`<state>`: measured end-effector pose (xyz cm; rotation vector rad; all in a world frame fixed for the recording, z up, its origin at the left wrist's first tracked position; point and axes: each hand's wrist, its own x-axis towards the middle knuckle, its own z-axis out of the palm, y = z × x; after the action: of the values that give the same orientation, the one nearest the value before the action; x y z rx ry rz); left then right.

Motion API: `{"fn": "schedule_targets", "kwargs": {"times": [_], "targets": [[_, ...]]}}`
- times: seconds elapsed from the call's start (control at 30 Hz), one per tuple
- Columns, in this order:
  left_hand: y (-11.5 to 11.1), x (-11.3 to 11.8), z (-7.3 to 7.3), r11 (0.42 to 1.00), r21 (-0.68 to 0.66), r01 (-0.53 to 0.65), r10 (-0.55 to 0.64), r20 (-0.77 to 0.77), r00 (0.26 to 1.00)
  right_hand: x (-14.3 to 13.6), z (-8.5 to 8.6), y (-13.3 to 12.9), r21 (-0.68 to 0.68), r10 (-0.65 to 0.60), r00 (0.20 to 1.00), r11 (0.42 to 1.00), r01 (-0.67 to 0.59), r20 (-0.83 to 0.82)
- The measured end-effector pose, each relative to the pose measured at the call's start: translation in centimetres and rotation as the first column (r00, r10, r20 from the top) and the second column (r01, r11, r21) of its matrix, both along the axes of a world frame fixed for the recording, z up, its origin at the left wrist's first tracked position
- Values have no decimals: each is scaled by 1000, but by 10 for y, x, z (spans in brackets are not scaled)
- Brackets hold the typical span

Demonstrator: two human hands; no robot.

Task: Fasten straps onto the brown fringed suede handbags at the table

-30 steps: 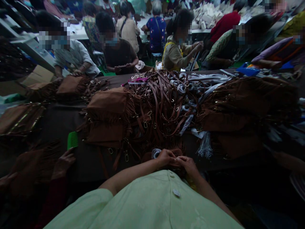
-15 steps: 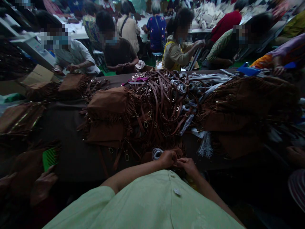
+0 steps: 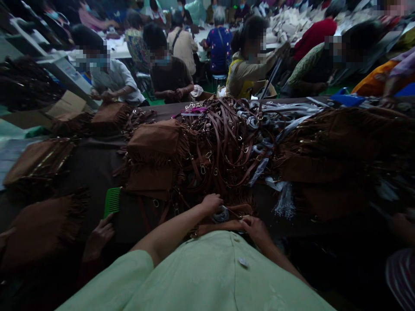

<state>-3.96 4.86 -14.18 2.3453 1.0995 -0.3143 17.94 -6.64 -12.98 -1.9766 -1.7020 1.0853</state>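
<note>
A brown fringed bag lies at the table's near edge, right in front of my body. My right hand pinches its edge at the right end, beside a small metal fitting. On the bag's left part rests a wrapped grey-white coil. My left hand is just behind and left of the coil, with its fingers curled; what they hold, if anything, is hidden. A heap of brown straps with metal clips lies beyond my hands.
Fringed brown bags are stacked left of the straps, and another pile stands to the right. A white tassel bundle hangs near that pile. At left, a neighbour's hand holds a green comb. Several people sit across the table.
My hands have moved apart: the left went leftward and up past the coil, while the right stays at the bag's right end. The neighbour's green comb has moved away from the bag at left.
</note>
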Motion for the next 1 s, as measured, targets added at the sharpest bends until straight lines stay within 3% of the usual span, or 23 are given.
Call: {"fn": "schedule_targets", "kwargs": {"times": [0.07,0.17,0.23,0.3,0.4,0.5,0.57,0.7,0.77,0.87,1.0], "targets": [[-2,1,10,999,27,-35,35,26,999,-6,10,3,125,-6,997,992,-4,78],[-2,5,22,989,28,-147,144,77,987,-20,25,12,262,152,975,946,-190,161],[1,9,27,970,-43,-238,241,84,967,-31,31,18,280,289,930,895,-347,227],[6,13,31,935,-146,-322,335,69,940,-37,33,24,268,341,892,867,-421,298],[10,10,35,875,-274,-400,442,110,890,-32,27,29,266,359,880,856,-444,313],[-3,-1,37,844,-253,-473,529,241,814,-15,20,30,287,307,927,887,-361,217],[-21,-9,34,871,-240,-429,486,288,825,-3,19,29,310,240,963,913,-266,120],[-55,-11,21,937,-312,-159,262,320,910,6,26,26,314,197,977,935,-164,-77],[-61,-7,16,953,-271,-137,219,301,928,5,33,26,292,191,970,946,-141,-150],[-54,1,17,966,-167,-198,237,263,935,2,45,24,272,211,938,953,-134,-277],[-26,9,29,972,2,-233,227,218,949,0,64,20,314,266,888,938,-148,-376]]}}
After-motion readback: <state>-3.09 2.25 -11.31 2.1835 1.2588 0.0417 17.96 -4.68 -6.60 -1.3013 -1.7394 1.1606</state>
